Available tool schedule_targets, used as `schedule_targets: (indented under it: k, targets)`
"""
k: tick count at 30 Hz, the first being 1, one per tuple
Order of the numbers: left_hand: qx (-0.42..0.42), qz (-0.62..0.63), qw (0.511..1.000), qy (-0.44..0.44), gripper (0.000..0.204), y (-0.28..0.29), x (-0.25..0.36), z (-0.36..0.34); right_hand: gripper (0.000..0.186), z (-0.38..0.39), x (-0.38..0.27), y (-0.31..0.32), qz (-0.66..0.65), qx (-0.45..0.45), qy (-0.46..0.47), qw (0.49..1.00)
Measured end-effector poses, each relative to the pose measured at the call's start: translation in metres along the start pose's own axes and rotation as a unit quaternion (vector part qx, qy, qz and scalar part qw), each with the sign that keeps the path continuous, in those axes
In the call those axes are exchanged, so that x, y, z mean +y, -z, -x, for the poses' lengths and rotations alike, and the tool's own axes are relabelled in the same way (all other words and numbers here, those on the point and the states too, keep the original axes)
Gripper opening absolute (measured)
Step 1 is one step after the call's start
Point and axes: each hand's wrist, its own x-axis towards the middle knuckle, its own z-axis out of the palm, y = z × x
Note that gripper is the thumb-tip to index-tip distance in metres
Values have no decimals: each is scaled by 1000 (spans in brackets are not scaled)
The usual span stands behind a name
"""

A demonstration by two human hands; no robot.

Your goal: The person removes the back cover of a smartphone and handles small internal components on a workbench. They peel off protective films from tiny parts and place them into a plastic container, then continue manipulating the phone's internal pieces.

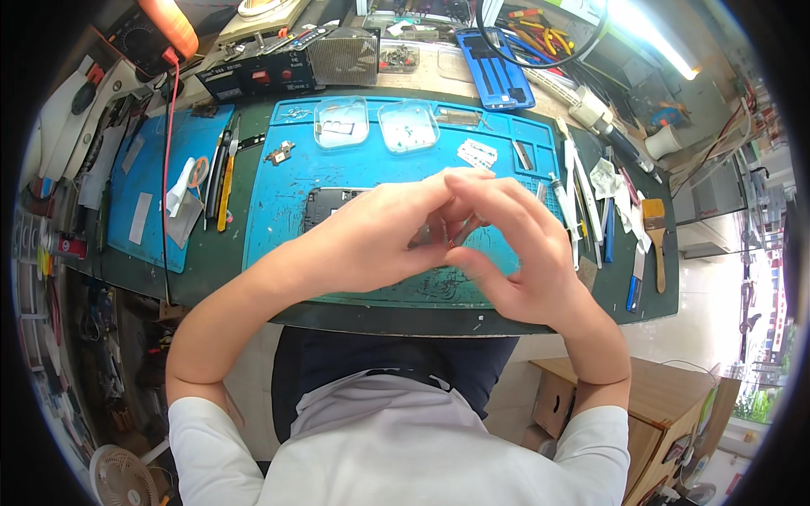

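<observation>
My left hand [384,229] and my right hand [527,253] meet above the middle of a blue work mat [283,190]. The fingers of both are curled, with the tips brought together. A small thing shows in part between them, but the fingers cover most of it and its kind cannot be made out. Partly hidden behind my left hand, a black open device body [319,205], like a phone's, lies on the mat. Beyond my hands are two clear plastic boxes [342,142] [408,145] with small parts inside. White strips [478,153] lie just past my right hand.
Left of the mat lie a yellow-handled tool [225,190] and a second blue mat [126,198]. A red cable [171,126] crosses there. On the right are a wooden brush [656,228], a blue-handled blade [634,293] and a wand [616,133]. A black instrument box [257,78] stands behind.
</observation>
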Motion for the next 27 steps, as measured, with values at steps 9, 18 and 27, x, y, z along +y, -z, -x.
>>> schedule_targets:
  k: [9,18,27]
  targets:
    - [49,34,998,-30,51,-4,-6,1,60,-1,-3,1,-10,4,-18,1000]
    - [11,-120,992,-50,30,2,-11,7,62,3,3,3,-15,38,4,999]
    - [176,-348,917,-86,12,31,-34,-20,60,8,6,7,-42,70,-69,994]
